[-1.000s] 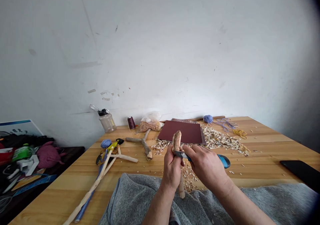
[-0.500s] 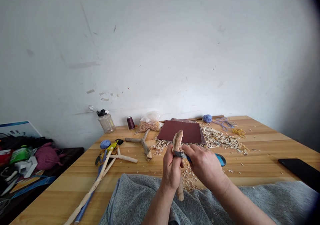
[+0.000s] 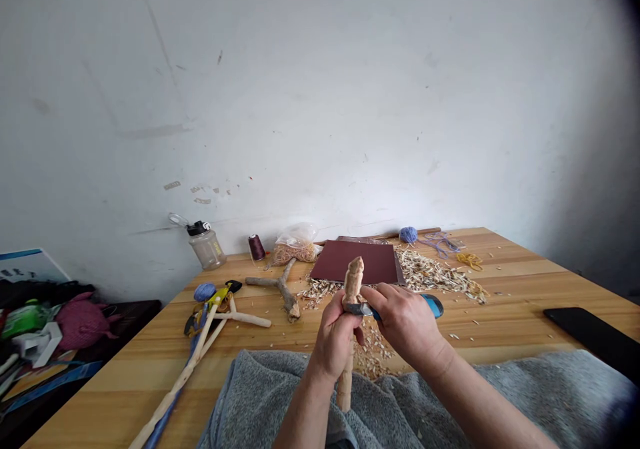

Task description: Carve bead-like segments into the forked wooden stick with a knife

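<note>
head cam: striped wood grain tabletop (image 3: 525,286), fuzzy gray towel (image 3: 270,396) bunched along the near edge, curly pale shavings (image 3: 435,272) heaped around a flat maroon sheet (image 3: 380,266) on the far side. bare planks show between the shavings and a thin black slab (image 3: 595,336) near the right edge. the peeled stick (image 3: 354,279) stands tilted above the towel, tip knobbly and faceted. left hand (image 3: 334,342) wraps it, right hand (image 3: 407,319) grips a blue-handled knife (image 3: 433,304), blade crossing the stick.
</note>
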A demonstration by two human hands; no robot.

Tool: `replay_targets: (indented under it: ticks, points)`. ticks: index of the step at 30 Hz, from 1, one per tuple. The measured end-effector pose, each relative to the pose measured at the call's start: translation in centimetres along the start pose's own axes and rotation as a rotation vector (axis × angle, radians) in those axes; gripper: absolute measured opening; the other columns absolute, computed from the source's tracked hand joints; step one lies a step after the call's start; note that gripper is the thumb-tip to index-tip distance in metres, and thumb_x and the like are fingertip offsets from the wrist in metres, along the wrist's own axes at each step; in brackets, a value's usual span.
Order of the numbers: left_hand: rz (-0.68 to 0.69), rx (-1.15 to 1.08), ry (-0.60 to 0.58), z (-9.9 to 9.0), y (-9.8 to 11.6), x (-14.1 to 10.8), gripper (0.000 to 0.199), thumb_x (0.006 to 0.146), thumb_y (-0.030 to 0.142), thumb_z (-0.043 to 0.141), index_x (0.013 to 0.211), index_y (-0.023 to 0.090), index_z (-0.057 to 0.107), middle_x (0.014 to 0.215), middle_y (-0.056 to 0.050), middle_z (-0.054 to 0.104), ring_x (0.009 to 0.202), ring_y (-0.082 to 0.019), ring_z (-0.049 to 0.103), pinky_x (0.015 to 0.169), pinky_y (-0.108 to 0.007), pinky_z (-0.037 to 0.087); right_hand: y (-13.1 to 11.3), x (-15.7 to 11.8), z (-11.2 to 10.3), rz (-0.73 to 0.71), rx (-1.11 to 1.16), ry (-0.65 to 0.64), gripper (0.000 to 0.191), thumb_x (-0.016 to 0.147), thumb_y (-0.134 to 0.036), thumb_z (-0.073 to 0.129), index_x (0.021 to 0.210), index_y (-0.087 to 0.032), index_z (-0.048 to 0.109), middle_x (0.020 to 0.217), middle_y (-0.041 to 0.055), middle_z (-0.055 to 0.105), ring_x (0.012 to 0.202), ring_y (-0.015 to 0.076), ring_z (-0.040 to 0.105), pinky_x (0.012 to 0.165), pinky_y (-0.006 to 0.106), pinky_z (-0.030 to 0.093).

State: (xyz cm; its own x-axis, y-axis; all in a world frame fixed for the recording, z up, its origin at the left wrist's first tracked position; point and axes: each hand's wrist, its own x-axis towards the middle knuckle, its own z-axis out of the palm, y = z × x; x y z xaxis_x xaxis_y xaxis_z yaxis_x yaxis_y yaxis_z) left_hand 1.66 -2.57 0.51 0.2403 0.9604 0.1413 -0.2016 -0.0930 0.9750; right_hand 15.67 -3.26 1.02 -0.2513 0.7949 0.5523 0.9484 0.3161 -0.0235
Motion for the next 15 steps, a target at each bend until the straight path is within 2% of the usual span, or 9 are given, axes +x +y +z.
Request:
replay_targets:
  ticks: [8, 12, 15]
  points:
    - [-0.096, -0.092, -0.09, -0.7, -0.3, -0.1, 0.011, 0.065, 0.016, 0.051, 0.076, 0.016, 0.053, 0.065, 0.003, 0.047, 0.042, -0.007, 0.045, 0.036, -0.019, 0.04, 0.4, 0.1, -0.1, -0.032, -0.016, 0.078, 0.026, 0.079, -0.007, 0.045, 0.091, -0.025, 0.061, 0.069, -0.002, 0.054, 0.063, 0.0117, 0.046, 0.06, 0.026, 0.025]
    - [-0.163, -0.189, -0.221, -1.1, -0.3, 0.2, 0.011, 0.063, 0.015, 0.05, 0.073, 0.014, 0.053, 0.064, 0.0, 0.049, 0.042, -0.008, 0.046, 0.033, -0.019, 0.04, 0.9, 0.2, -0.3, -0.062, -0.043, 0.084, 0.026, 0.079, -0.008, 0.045, 0.091, -0.025, 0.061, 0.07, -0.002, 0.055, 0.063, 0.0116, 0.047, 0.059, 0.026, 0.025]
    - [-0.238, -0.335, -0.386, -1.1, -0.3, 0.3, 0.008, 0.061, 0.015, 0.05, 0.068, 0.013, 0.053, 0.064, -0.003, 0.048, 0.053, -0.013, 0.051, 0.033, -0.02, 0.042, 1.2, 0.2, -0.4, -0.08, -0.03, 0.054, 0.025, 0.081, -0.011, 0.046, 0.092, -0.026, 0.062, 0.07, -0.0015, 0.057, 0.064, 0.0116, 0.048, 0.059, 0.024, 0.027]
